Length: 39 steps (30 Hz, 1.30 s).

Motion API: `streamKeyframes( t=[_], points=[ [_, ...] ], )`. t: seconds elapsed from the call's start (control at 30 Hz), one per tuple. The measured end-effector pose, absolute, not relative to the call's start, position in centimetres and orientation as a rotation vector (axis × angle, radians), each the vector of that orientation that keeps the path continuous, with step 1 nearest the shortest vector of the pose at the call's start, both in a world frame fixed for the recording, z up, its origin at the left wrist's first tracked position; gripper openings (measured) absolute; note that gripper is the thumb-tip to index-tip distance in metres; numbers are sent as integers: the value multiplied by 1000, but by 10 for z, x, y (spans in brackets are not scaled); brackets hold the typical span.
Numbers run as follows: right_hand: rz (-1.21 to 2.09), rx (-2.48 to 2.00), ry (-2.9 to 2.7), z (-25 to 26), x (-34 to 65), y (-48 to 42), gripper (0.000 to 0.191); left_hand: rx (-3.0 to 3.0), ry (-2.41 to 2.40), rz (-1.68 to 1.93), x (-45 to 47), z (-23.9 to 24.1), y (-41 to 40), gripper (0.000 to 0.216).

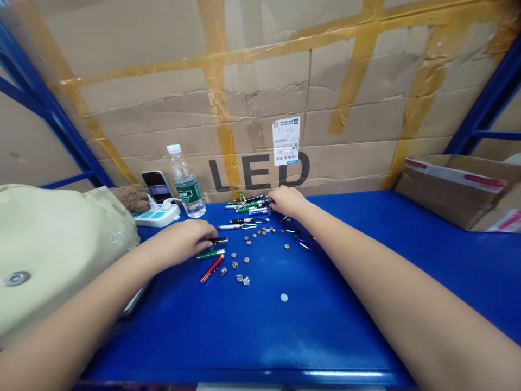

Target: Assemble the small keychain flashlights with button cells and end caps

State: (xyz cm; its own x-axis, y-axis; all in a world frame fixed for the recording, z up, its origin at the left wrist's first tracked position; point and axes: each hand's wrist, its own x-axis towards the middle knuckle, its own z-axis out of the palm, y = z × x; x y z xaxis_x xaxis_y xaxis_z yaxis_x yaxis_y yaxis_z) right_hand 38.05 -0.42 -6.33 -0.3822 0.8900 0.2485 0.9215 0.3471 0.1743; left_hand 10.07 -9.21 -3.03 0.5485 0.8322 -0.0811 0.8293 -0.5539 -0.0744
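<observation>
Showing left of frame centre, slim black metal tube (221, 240) is pinched in left hand (194, 240). At upper centre, right hand (288, 201) is held against pile of multicoloured metal tubes (257, 211); fingertips hidden, grasp cannot be told. Small round metallic discs (246, 260), strewn loose mid-frame, could be knocked astray if brushed by wrist.

A glossy blue desk (252, 342) reflects pale light along its front edge. Behind the desk stands a wall of creased cardboard (280, 92), crossed by yellow-brown tape (222, 125) and printed with large black "LED" letters (247, 172). Blue metal frames (479, 109) rise at the desk's left and right ends.
</observation>
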Motion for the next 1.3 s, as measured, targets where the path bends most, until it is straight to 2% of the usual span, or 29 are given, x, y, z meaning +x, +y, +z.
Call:
streamKeyframes(
  t=[0.13,0.27,0.43,0.57,0.7,1.0,1.17,1.3],
  points=[
    [-362,-1772,-2463,-62,388,-4,25,-2936,-1423,181,106,-35,-87,25],
    [-305,-1655,-2469,-62,388,-5,28,-3034,-1345,236,117,-22,-76,25],
    [-267,-1454,-2515,-64,376,-9,32,-2704,-1324,16,150,-21,-21,24],
    [-312,-1454,-2553,-65,369,-13,29,-2586,-1307,178,179,-39,16,25],
    [-335,-1541,-2553,-66,369,-13,29,-2521,-1316,221,189,-47,24,24],
    [-238,-1573,-2503,-65,373,-13,27,-2573,-1287,63,164,-43,24,26],
    [-275,-1424,-2360,-63,369,-11,44,-2757,-1313,-183,181,-42,25,26],
    [-366,-1452,-2443,-64,370,-10,23,-2770,-1420,-409,178,-27,32,26]
  ],
)
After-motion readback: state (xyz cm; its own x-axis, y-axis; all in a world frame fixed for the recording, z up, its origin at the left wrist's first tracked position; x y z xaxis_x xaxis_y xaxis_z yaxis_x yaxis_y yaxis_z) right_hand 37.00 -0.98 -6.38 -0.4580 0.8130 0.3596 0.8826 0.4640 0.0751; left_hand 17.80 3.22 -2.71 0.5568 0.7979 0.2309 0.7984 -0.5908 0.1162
